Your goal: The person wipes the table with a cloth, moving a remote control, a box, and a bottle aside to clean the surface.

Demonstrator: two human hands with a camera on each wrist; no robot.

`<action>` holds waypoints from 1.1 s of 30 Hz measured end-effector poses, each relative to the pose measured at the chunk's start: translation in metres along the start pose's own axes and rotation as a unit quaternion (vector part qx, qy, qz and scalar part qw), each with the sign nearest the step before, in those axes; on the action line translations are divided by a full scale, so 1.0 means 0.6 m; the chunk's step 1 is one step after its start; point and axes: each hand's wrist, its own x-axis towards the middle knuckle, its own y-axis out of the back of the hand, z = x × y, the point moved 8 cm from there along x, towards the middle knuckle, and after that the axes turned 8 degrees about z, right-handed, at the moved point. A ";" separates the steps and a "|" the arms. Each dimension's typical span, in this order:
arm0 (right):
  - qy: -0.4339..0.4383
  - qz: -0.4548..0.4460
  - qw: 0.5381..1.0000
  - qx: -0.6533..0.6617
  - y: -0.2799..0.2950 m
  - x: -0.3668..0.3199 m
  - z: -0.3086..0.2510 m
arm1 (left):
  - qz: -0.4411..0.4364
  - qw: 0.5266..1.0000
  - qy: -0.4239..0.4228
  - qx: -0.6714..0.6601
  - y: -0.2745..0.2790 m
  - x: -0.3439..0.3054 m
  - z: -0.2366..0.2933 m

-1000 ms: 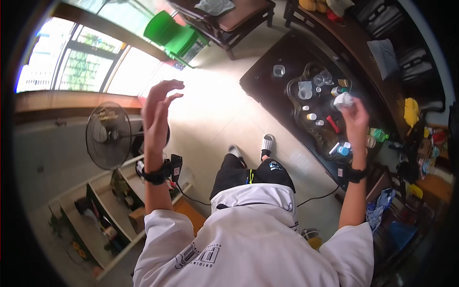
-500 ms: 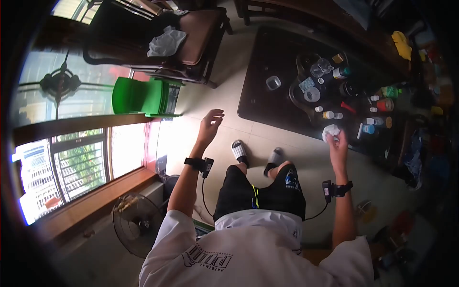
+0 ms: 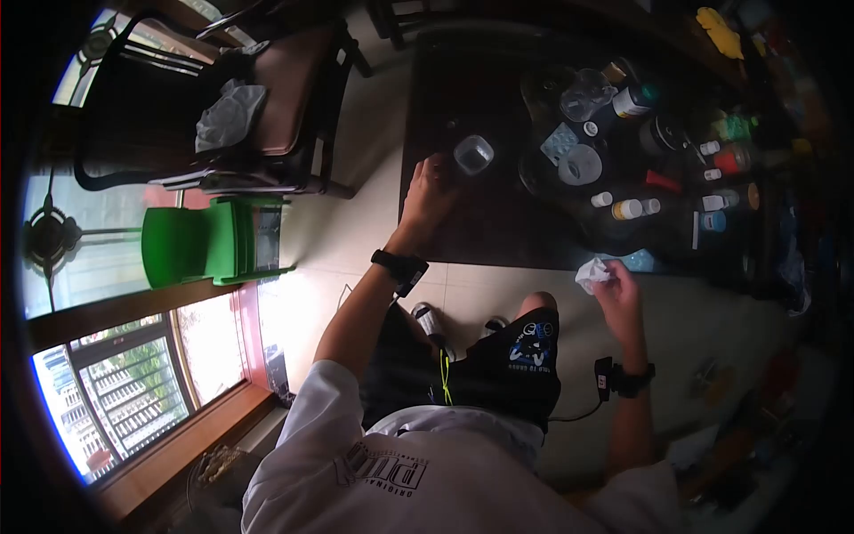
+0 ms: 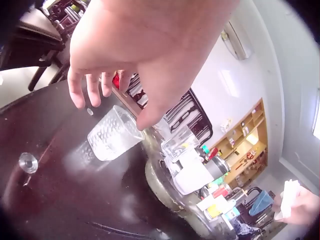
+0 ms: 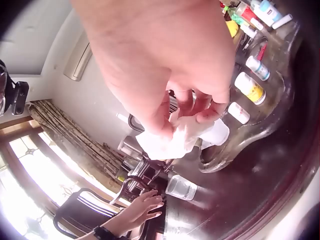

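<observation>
A clear plastic cup [image 3: 473,155] stands on the dark table [image 3: 454,222]. Just beside it in the head view is my left hand [image 3: 429,200], reaching over the table. From the left wrist, the fingers [image 4: 92,85] are spread and loosely bent above the cup [image 4: 112,135], holding nothing. My right hand [image 3: 620,298], near the table's front edge, pinches a crumpled white tissue [image 3: 592,274]. Seen from the right wrist, thumb and fingertips press on the tissue [image 5: 172,137], which partly covers a translucent cup [image 5: 217,135] behind it.
A wavy-edged tray on the table carries a white bottle with a yellow label [image 5: 250,89], a round clear container [image 3: 580,165], a red item [image 3: 663,182] and several small bottles. A green chair [image 3: 200,240] and a wooden chair [image 3: 294,98] stand at left.
The view has turned and come closer to the table. My left hand has gone from over the floor to beside the clear cup. The right hand keeps the tissue, now at the front edge.
</observation>
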 end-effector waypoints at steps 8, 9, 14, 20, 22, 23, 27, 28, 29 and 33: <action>-0.002 0.010 0.999 -0.047 -0.081 0.016 0.148 | 0.033 0.993 -0.110 0.036 -0.094 0.051 -0.032; -0.008 0.002 0.998 -0.064 -0.095 0.022 0.164 | 0.039 0.992 -0.120 0.029 -0.094 0.057 -0.029; 0.070 0.047 0.996 -0.039 -0.125 0.040 0.203 | 0.078 0.982 -0.169 0.015 -0.097 0.063 -0.006; 0.078 0.074 0.993 -0.046 -0.125 0.051 0.213 | 0.076 0.981 -0.147 -0.103 -0.108 0.064 0.018; 0.086 0.081 0.991 -0.057 -0.121 0.046 0.215 | 0.059 0.977 -0.141 -0.149 -0.108 0.045 0.072; 0.072 0.102 0.992 -0.012 -0.113 0.044 0.231 | 0.060 0.977 -0.142 -0.148 -0.115 0.043 0.085; 0.074 0.157 0.984 0.044 -0.085 0.042 0.244 | 0.025 0.965 -0.215 -0.148 -0.153 0.036 0.150; 0.076 0.159 0.983 0.045 -0.079 0.040 0.245 | 0.007 0.970 -0.205 -0.132 -0.168 0.035 0.155; 0.072 0.162 0.982 0.061 -0.073 0.040 0.247 | -0.009 0.974 -0.197 -0.116 -0.180 0.035 0.160; 0.057 0.162 0.981 0.089 -0.056 0.034 0.257 | 0.000 0.970 -0.215 -0.114 -0.211 0.029 0.163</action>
